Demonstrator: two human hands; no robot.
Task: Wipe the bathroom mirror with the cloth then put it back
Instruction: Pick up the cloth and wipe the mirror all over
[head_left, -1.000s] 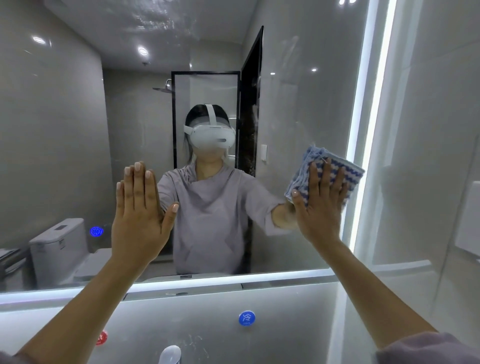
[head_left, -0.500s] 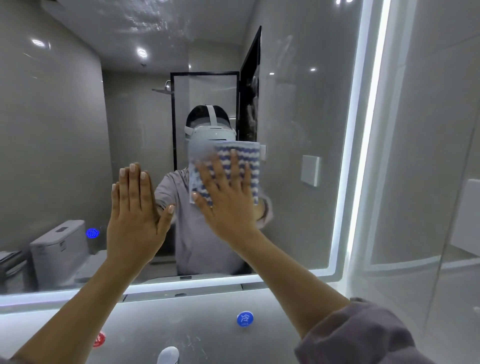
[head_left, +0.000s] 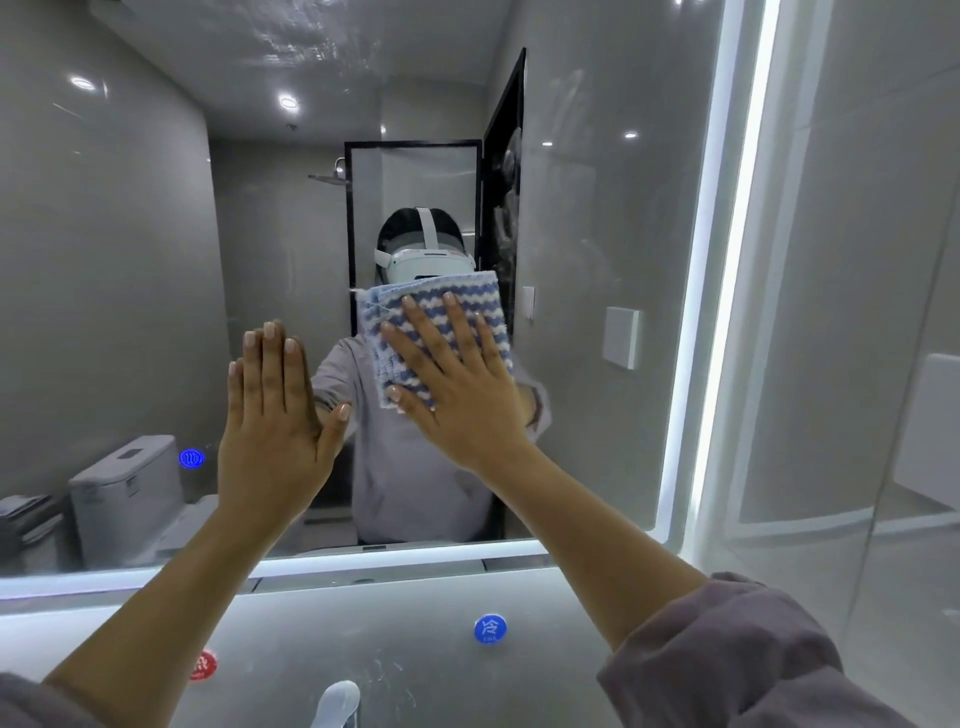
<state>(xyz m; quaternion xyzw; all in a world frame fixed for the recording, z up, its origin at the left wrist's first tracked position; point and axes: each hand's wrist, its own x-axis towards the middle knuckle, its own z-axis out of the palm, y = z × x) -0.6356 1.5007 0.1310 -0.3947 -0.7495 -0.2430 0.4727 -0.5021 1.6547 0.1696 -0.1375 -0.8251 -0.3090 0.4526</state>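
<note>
The bathroom mirror (head_left: 130, 260) fills the wall ahead, edged with a lit strip along its bottom and right side. A blue-and-white striped cloth (head_left: 483, 306) lies flat against the glass near the middle. My right hand (head_left: 452, 384) presses on the cloth with fingers spread, palm flat. To its left, my left hand (head_left: 272, 415) rests flat on the bare glass, fingers together and pointing up, holding nothing. The lower part of the cloth is hidden under my right hand.
Below the mirror a grey wall panel carries a blue round sticker (head_left: 490, 629) and a red one (head_left: 203, 665). A tap (head_left: 340, 701) pokes up at the bottom edge. A glass partition (head_left: 857, 364) stands close on the right.
My right hand has slid the cloth across the glass from the right edge to the middle. In the last half second it barely shifted. The left hand stays planted.
</note>
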